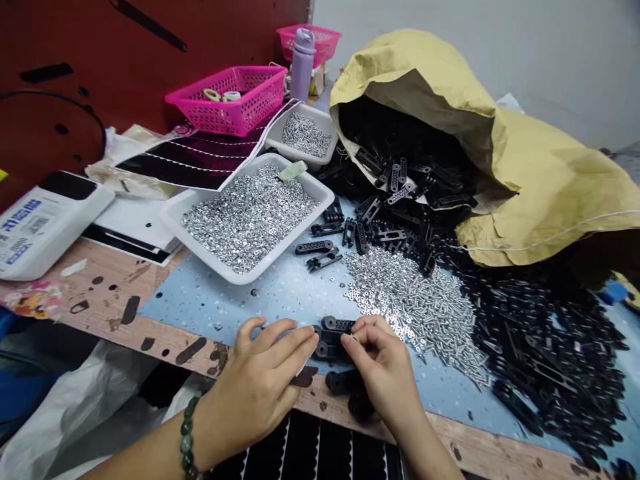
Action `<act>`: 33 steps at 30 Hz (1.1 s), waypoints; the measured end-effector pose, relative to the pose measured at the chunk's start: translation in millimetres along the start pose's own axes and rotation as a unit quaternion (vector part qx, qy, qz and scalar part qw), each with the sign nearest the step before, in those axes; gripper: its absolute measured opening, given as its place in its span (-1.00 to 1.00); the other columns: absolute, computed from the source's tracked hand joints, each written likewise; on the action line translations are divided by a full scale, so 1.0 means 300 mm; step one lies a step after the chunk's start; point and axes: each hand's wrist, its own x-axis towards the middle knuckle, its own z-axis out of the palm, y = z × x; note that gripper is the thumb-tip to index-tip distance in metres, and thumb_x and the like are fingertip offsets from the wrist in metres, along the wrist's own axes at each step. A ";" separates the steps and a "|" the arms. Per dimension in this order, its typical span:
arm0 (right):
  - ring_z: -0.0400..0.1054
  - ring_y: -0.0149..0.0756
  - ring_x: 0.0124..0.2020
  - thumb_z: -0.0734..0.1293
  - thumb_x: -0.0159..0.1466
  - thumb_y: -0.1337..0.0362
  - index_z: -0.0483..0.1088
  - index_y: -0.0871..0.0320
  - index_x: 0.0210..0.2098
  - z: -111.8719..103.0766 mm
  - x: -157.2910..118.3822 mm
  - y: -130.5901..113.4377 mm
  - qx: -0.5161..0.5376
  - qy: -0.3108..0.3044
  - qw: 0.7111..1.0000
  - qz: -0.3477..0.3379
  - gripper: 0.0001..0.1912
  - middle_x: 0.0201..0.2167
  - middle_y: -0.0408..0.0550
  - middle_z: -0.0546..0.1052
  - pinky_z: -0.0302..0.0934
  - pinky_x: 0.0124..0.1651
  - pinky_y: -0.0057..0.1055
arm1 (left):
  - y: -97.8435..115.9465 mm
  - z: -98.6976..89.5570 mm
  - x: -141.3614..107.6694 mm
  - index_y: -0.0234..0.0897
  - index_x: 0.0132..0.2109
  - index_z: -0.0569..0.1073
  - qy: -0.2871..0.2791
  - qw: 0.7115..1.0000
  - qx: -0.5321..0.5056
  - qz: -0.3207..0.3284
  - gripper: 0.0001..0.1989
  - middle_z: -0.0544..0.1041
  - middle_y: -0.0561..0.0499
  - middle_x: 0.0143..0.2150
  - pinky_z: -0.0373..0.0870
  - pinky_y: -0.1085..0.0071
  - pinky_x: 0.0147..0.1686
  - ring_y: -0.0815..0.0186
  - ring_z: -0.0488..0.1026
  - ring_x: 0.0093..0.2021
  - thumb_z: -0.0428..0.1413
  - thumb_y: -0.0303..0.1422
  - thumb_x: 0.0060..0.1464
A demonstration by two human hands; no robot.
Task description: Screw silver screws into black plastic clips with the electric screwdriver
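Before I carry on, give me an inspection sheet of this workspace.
Surface: blue speckled sheet over a stained, wood-patterned tabletop.
Job's things: black parts between the hands; loose metal screws heaped beyond; white tray of small hardware.
Clutter: black-part pile at right; yellow sack spilling more; pink basket and purple bottle behind.
Hands: left spread, fingertips beside the parts; right pinched at their other side.
Cables: dark curved line on red panel; cannot tell if cable.
Surroundings: pale wall behind.
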 end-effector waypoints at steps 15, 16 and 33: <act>0.22 -0.39 -0.49 0.24 0.22 0.30 0.16 0.13 -0.56 0.002 0.012 0.002 -0.180 0.005 0.980 -0.086 -0.76 -0.46 -0.12 0.28 0.12 -0.44 -0.44 | 0.010 0.025 0.016 -0.23 0.17 0.32 -0.009 0.999 0.029 0.008 -0.56 0.46 -0.01 0.07 -0.23 0.08 0.17 0.15 0.30 0.04 0.03 -0.40 0.12; 0.19 -0.40 -0.53 0.24 0.23 0.30 0.14 0.13 -0.57 -0.001 0.016 0.002 -0.219 -0.003 0.971 -0.093 -0.74 -0.48 -0.13 0.26 0.10 -0.46 -0.44 | 0.009 0.023 0.019 -0.23 0.16 0.32 -0.007 1.000 0.023 0.006 -0.56 0.46 -0.01 0.06 -0.23 0.07 0.17 0.14 0.29 0.04 0.03 -0.40 0.11; 0.37 -0.43 -0.44 0.26 0.28 0.30 0.30 0.08 -0.17 -0.061 -0.011 -0.076 0.072 -0.096 0.989 -0.091 -0.88 -0.41 -0.18 0.41 0.28 -0.40 -0.49 | 0.008 -0.031 0.085 -0.22 0.32 -0.02 -0.025 0.983 -0.169 -0.073 -0.47 0.03 -0.04 0.34 0.09 0.14 0.16 0.17 0.00 0.28 -0.27 -0.54 0.22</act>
